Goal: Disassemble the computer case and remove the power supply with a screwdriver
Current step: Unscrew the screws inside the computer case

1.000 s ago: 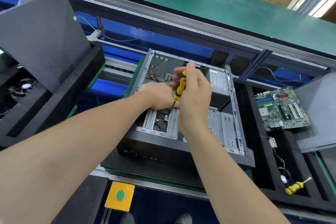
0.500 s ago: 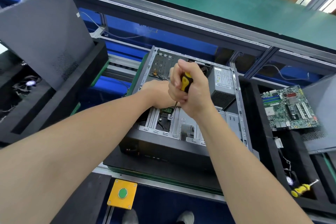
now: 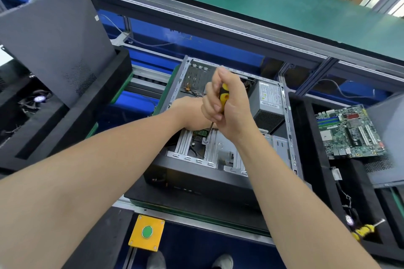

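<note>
An open computer case (image 3: 290, 137) lies on its side in the middle, its metal frame exposed. The grey power supply (image 3: 267, 102) with a white label sits in its far right corner. My right hand (image 3: 229, 107) is closed around a yellow and black screwdriver (image 3: 223, 96), held nearly upright; its tip rests on a screw (image 3: 205, 141) on the silver drive bracket. My left hand (image 3: 190, 113) rests inside the case just left of the shaft, its fingers hidden behind my right hand.
A green motherboard (image 3: 349, 131) lies in a black foam tray on the right, with a second yellow screwdriver (image 3: 365, 228) near the front. A grey side panel (image 3: 54, 35) leans in a tray at left. A yellow box with a green button (image 3: 147, 232) sits below.
My right hand has shifted from a fingertip hold to a full fist around the screwdriver handle. The tip stays on the same screw. The camera view has drifted slightly.
</note>
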A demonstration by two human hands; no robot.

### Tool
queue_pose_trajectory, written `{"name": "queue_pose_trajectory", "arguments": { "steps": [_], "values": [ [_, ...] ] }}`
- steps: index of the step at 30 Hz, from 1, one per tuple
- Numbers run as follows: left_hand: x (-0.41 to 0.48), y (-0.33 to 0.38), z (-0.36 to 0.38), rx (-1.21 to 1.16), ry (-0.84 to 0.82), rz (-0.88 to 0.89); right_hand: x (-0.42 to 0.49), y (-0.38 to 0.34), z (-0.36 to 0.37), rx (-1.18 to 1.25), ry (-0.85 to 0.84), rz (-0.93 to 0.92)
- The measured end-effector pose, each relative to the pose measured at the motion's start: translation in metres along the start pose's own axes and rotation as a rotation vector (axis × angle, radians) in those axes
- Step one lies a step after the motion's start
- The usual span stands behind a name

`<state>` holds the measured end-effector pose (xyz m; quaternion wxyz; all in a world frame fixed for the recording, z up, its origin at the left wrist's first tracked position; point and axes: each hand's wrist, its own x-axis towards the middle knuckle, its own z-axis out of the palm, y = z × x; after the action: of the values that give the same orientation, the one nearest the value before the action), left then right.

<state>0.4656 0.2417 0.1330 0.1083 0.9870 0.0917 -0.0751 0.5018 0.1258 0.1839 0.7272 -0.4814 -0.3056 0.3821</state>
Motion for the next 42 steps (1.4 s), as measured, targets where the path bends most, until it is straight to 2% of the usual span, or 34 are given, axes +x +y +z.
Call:
{"name": "queue_pose_trajectory", "arguments": {
  "steps": [4, 7, 9, 11, 17, 20, 22, 27, 35, 42],
  "values": [
    [-0.001, 0.004, 0.001, 0.026, 0.042, 0.018, -0.017, 0.004, 0.016, -0.201, 0.458, -0.141],
    [-0.002, 0.002, 0.001, -0.008, 0.040, 0.031, -0.027, 0.006, 0.029, -0.229, 0.627, -0.205],
    [-0.007, 0.002, -0.001, -0.029, 0.046, 0.028, -0.031, 0.010, 0.040, -0.211, 0.672, -0.227],
    [-0.011, 0.001, -0.004, -0.086, 0.039, 0.023, -0.031, 0.013, 0.048, -0.221, 0.658, -0.224],
    [-0.024, -0.013, -0.021, -0.361, 0.099, 0.316, -0.024, 0.005, 0.036, -0.211, 0.528, -0.119],
    [-0.037, -0.021, -0.023, -0.383, 0.062, 0.453, -0.019, 0.004, 0.025, -0.124, 0.448, -0.099],
    [-0.042, -0.021, -0.015, -0.340, 0.096, 0.527, -0.016, 0.005, 0.021, -0.101, 0.420, -0.097],
    [-0.048, -0.024, 0.001, -0.377, 0.212, 0.458, -0.015, 0.007, 0.015, -0.081, 0.406, -0.095],
    [-0.053, -0.021, 0.005, -0.323, 0.221, 0.430, -0.017, -0.001, 0.014, -0.057, 0.423, -0.063],
    [-0.046, -0.022, 0.021, -0.041, 0.218, 0.498, -0.018, -0.008, 0.014, -0.031, 0.429, -0.061]
  ]
}}
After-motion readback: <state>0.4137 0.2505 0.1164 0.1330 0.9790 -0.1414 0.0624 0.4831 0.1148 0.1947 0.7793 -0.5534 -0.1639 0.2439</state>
